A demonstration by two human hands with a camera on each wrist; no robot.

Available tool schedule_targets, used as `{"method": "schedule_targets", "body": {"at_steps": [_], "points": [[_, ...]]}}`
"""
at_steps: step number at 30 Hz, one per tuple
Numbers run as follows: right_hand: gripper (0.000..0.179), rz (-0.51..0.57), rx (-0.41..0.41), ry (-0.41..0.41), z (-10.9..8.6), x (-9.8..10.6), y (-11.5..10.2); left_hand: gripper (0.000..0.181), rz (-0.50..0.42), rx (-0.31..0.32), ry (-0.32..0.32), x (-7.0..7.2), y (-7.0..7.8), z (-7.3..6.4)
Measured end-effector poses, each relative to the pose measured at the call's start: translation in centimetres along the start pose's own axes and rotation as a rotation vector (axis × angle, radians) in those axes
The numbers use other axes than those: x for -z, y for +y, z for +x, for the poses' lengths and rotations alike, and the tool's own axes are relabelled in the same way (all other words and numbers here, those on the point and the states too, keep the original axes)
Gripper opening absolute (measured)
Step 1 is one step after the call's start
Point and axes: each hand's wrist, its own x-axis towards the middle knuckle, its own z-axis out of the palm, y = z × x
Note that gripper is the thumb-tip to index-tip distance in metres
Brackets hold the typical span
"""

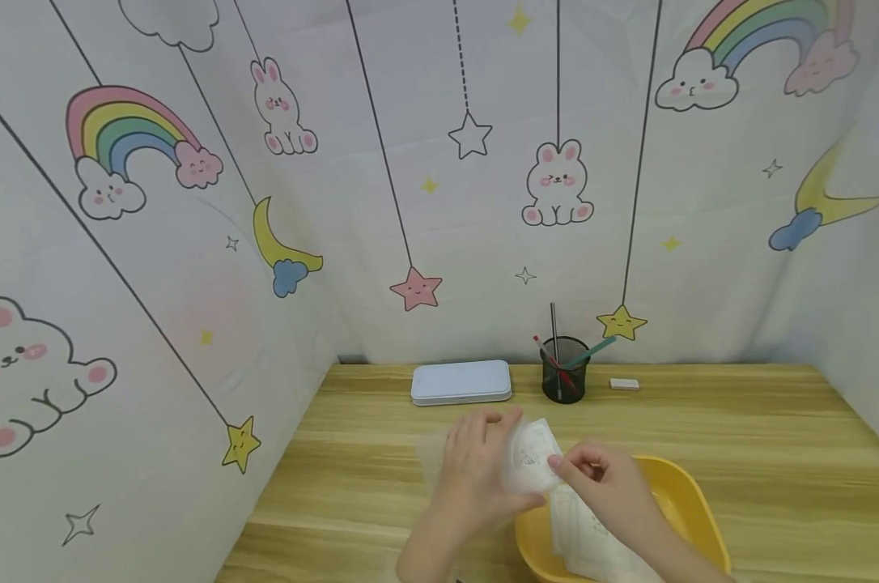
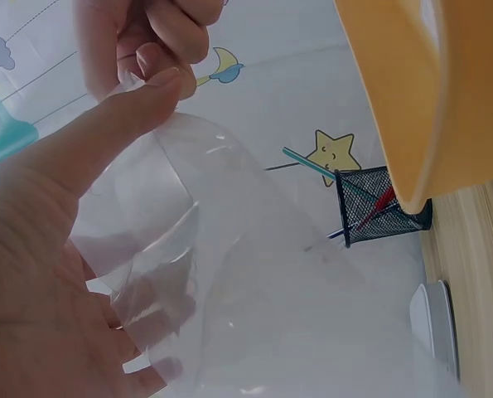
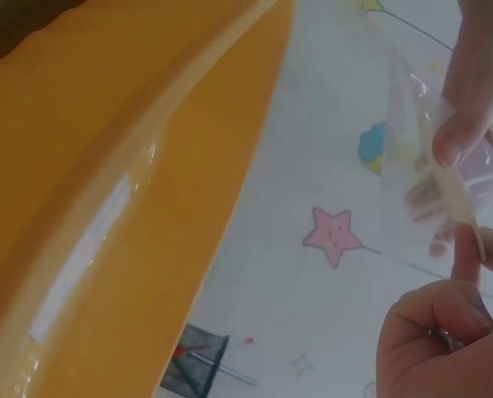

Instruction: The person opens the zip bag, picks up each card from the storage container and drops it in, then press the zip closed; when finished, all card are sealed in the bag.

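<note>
My left hand [image 1: 472,461] holds a clear plastic bag [image 2: 254,290], its thumb on the near side and the fingers showing through the film. A thin white square piece with a small line drawing [image 1: 532,452] stands at the bag, between both hands; its exact kind cannot be told. Thumb and finger of my right hand [image 1: 607,486] pinch its right edge. The right wrist view shows the piece [image 3: 451,195] nearly edge-on, with the left thumb against it. Below, a yellow tub [image 1: 709,526] contains several similar white pieces [image 1: 581,530], partly covered by the right forearm.
Along the back of the wooden table [image 1: 367,453] are a white case [image 1: 461,382], a black mesh cup [image 1: 564,380] with pens, and a white eraser [image 1: 624,384]. A printed curtain [image 1: 476,227] encloses the back and sides.
</note>
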Motion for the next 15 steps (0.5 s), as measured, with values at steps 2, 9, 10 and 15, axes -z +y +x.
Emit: {"method": "schedule_targets", "body": {"at_steps": [2,9,10,15], "points": [[0.020,-0.003,-0.022,-0.027,0.0,-0.3,-0.1,0.102,0.019,-0.021,0.014,-0.1,0.1,-0.1],[0.016,-0.070,-0.054,-0.126,0.4,-1.1,-0.1,0.100,0.076,-0.095,0.082,-0.5,0.5,-0.1],[0.016,-0.075,-0.047,-0.151,0.5,-1.1,-0.1,0.099,0.083,-0.107,0.093,-0.6,0.6,-0.1],[0.016,-0.073,-0.025,-0.301,0.9,-0.7,0.1,0.092,0.110,-0.165,0.136,-1.2,0.8,0.0]]}}
